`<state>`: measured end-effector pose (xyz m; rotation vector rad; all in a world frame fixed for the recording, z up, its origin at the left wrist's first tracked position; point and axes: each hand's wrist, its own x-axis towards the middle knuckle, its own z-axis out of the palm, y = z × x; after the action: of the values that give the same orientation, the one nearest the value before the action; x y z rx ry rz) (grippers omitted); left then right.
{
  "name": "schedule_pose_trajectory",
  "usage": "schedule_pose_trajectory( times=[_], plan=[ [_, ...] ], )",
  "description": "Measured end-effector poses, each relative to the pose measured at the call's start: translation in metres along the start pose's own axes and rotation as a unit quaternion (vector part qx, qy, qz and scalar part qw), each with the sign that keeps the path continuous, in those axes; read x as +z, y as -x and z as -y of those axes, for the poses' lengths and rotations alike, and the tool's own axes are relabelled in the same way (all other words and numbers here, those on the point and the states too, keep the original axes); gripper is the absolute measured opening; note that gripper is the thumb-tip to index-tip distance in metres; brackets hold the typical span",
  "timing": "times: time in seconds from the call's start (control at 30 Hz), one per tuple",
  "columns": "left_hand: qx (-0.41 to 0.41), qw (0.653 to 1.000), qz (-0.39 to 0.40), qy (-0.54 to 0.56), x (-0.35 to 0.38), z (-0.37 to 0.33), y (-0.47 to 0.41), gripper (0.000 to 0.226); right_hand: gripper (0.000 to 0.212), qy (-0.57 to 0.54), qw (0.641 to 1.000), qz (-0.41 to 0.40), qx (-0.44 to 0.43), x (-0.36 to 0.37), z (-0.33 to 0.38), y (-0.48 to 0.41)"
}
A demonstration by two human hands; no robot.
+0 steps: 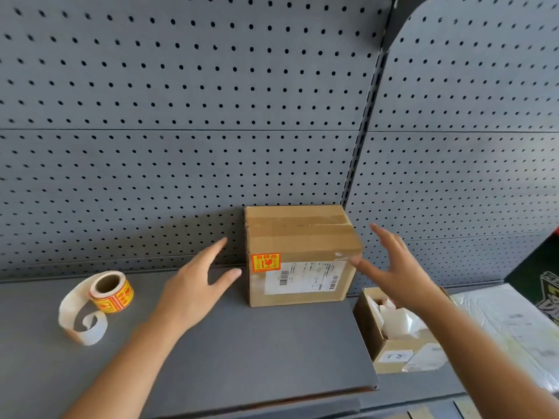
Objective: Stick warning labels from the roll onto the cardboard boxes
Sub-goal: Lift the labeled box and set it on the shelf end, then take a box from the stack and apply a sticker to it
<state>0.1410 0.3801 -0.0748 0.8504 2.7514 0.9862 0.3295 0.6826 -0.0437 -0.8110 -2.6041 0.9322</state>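
A taped cardboard box (299, 237) stands on the grey shelf (257, 343) against the pegboard. Its front face carries a white shipping label and, at the upper left corner, an orange-red warning label (266, 262). My left hand (193, 285) hovers open just left of the box, fingers spread, not touching it. My right hand (393, 267) is open at the box's right front corner, thumb close to the edge. The roll of warning labels (112, 291) lies at the far left of the shelf, with a curl of empty backing paper (81, 322) trailing from it.
A smaller open cardboard box (390, 355) holding white packets sits lower right, beside the shelf edge. A plastic-wrapped flat package (508, 322) lies further right. A grey pegboard wall (181, 116) backs the shelf, with a vertical upright (363, 146) behind the box.
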Motion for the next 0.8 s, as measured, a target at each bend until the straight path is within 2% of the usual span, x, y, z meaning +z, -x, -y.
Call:
schedule_pose_trajectory(
  times=[0.17,0.37,0.57,0.8],
  plan=[
    [-0.033,0.997,-0.057,-0.029,-0.071,0.006,0.021,0.052,0.078,0.094,0.991,-0.013,-0.09,-0.016,0.045,-0.001],
    [-0.102,0.985,-0.138,0.014,-0.122,0.038,0.065,0.039,0.069,0.179,0.954,-0.035,-0.236,0.029,0.111,-0.003],
    [-0.161,0.962,-0.221,-0.003,-0.166,0.072,0.131,0.04,0.065,0.149,0.925,0.007,-0.349,0.09,0.184,-0.004],
    [-0.281,0.908,-0.308,-0.037,-0.201,0.128,0.236,0.046,0.066,0.108,0.876,0.082,-0.462,0.179,0.261,0.008]
  ],
)
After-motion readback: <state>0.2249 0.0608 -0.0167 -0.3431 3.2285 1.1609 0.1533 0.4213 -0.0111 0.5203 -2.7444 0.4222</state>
